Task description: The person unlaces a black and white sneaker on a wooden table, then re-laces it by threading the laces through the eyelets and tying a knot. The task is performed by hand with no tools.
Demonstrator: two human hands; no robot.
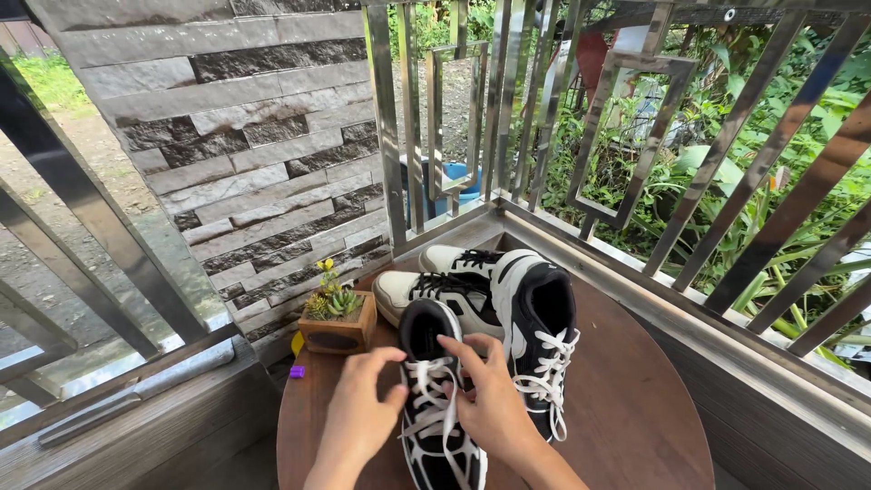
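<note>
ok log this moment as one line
left hand on laces | right hand pinching laces | black sneaker on round table | three more sneakers behind

Corner of a house porch or veranda, open to a garden. A pillar clad in grey stone strips (245, 145) meets a railing of polished steel bars (581, 127) set on a tiled sill (726, 354). Beyond the bars grow dense green plants (780, 154); at left lies bare ground with some grass. A round brown table (626, 408) fills the corner and carries a small potted succulent (337, 318) and sneakers (481, 299) (domestic items, not shop stock).
</note>
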